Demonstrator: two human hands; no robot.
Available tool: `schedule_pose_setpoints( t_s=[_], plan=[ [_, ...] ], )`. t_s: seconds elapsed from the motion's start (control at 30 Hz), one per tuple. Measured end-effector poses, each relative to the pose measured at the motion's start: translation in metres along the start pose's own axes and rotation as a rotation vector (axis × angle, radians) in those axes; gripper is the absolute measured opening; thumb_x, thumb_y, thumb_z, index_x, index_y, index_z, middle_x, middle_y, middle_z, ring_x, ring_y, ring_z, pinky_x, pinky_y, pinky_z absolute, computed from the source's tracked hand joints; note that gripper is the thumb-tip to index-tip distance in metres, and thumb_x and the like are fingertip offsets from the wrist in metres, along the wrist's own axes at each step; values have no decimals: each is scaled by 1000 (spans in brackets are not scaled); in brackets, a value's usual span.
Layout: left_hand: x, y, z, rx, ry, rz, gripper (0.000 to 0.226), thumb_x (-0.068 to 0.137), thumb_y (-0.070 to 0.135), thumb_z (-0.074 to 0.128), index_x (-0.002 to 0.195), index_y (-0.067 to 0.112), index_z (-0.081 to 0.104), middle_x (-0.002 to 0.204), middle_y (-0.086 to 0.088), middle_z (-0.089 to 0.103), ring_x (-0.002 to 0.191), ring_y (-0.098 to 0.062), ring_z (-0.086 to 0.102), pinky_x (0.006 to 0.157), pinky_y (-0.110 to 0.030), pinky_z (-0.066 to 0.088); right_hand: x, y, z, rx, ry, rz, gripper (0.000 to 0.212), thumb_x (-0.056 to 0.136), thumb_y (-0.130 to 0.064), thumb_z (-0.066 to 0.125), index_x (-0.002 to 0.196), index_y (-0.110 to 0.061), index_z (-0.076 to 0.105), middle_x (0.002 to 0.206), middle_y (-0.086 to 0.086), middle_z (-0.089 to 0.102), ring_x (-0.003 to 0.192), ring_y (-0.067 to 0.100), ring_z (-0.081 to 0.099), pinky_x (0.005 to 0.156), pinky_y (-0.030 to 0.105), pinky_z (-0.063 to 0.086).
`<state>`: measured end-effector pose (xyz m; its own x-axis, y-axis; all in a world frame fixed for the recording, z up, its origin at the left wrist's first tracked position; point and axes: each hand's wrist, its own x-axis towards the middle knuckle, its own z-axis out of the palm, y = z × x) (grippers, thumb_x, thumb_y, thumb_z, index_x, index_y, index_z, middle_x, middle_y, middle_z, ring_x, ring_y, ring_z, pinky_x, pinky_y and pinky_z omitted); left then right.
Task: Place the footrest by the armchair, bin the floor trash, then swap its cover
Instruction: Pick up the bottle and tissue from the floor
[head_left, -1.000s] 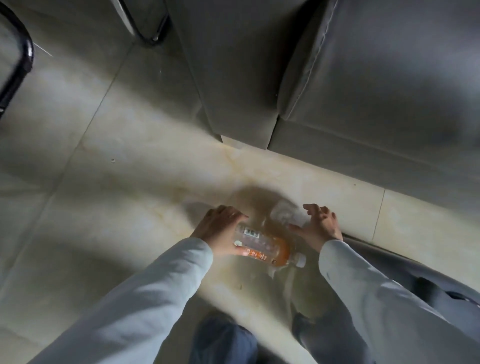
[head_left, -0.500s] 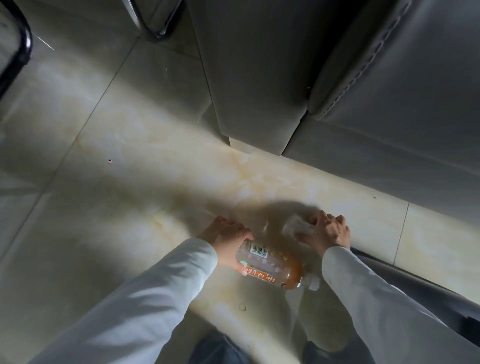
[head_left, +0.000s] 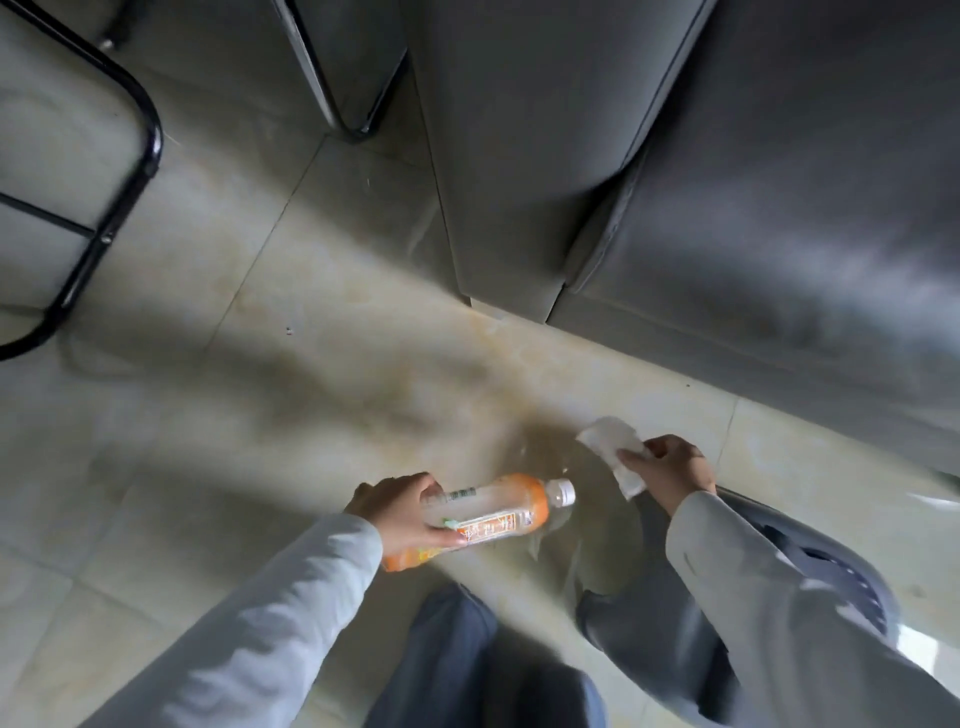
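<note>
Pale tiled floor (head_left: 218, 426) filled most of the view, with a grey armchair (head_left: 727, 182) standing along its far right side and a black metal frame (head_left: 130, 171) at the far left corner. Grey sleeves and blue trousers (head_left: 483, 670) came in from the near edge. Near the middle of the floor, the left hand (head_left: 400, 512) was wrapped around the lower half of a plastic bottle (head_left: 488, 512) with an orange label, held lying sideways just above the tiles, its white cap pointing toward the other hand. The right hand (head_left: 670, 467), near the armchair's front edge, pinched a crumpled white tissue (head_left: 610, 441), which stuck out to its left, well apart from the bottle.
</note>
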<state>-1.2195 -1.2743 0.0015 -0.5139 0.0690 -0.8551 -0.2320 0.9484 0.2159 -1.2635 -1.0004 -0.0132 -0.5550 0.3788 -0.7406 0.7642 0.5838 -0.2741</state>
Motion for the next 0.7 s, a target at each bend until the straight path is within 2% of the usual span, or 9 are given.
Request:
schedule_pose_setpoints(
  t_s=[0.13, 0.2, 0.3, 0.37, 0.43, 0.47, 0.53, 0.63, 0.7],
  plan=[
    [-73, 24, -19, -147, 22, -102, 67, 65, 67, 59, 114, 22, 51, 121, 2, 64, 112, -22, 60, 94, -32, 41, -72, -11, -50, 146, -54, -31, 39, 81, -28, 65, 111, -4, 62, 99, 12, 64, 91, 27, 58, 73, 26, 36],
    [-112, 41, -32, -268, -10, -94, 69, 61, 68, 57, 109, 18, 55, 112, -1, 66, 106, -24, 62, 87, -31, 45, -112, -14, -77, 245, -57, -32, 37, 81, -26, 66, 109, -2, 63, 91, 10, 60, 84, 23, 54, 72, 27, 37],
    [-178, 68, -51, -466, -77, -31, 55, 61, 63, 56, 95, 20, 56, 96, -1, 63, 91, -23, 63, 69, -25, 46, -179, -8, -116, 442, -74, -33, 31, 82, -23, 65, 105, -2, 64, 77, 5, 61, 69, 20, 53, 63, 26, 39],
    [-217, 85, -56, -529, -103, 7, 48, 68, 62, 58, 93, 22, 53, 94, -2, 63, 85, -21, 62, 64, -21, 45, -224, 2, -141, 521, -77, -27, 25, 84, -23, 61, 104, -9, 64, 78, 3, 62, 73, 19, 55, 68, 25, 42],
    [-244, 102, -55, -557, -123, 31, 43, 78, 56, 59, 100, 19, 53, 97, -3, 61, 86, -20, 60, 62, -18, 45, -259, 13, -161, 586, -45, 15, 20, 86, -23, 58, 101, -12, 63, 78, 3, 62, 82, 24, 56, 79, 32, 42],
    [-259, 113, -56, -563, -135, 49, 44, 81, 53, 57, 105, 16, 54, 99, -3, 60, 88, -20, 60, 63, -18, 45, -278, 19, -173, 630, -11, 30, 19, 87, -23, 58, 101, -11, 62, 78, 5, 60, 83, 25, 55, 80, 33, 41],
    [-275, 130, -54, -605, -155, 70, 52, 82, 50, 57, 115, 9, 55, 102, -5, 60, 92, -22, 60, 75, -22, 48, -299, 31, -185, 698, 40, 37, 27, 87, -24, 59, 104, -3, 62, 78, 8, 57, 79, 26, 51, 76, 34, 40],
    [-305, 153, -46, -594, -162, 101, 54, 81, 52, 57, 117, 12, 56, 108, -7, 63, 104, -28, 62, 91, -30, 47, -339, 54, -201, 798, 104, 84, 41, 86, -25, 60, 108, 9, 60, 78, 15, 58, 74, 30, 53, 70, 35, 45],
    [-328, 168, -40, -603, -177, 117, 60, 77, 55, 59, 119, 12, 59, 116, -11, 66, 109, -31, 63, 100, -36, 47, -368, 72, -212, 878, 140, 121, 47, 85, -24, 60, 113, 13, 56, 102, 34, 63, 96, 45, 60, 89, 48, 50]
  ],
)
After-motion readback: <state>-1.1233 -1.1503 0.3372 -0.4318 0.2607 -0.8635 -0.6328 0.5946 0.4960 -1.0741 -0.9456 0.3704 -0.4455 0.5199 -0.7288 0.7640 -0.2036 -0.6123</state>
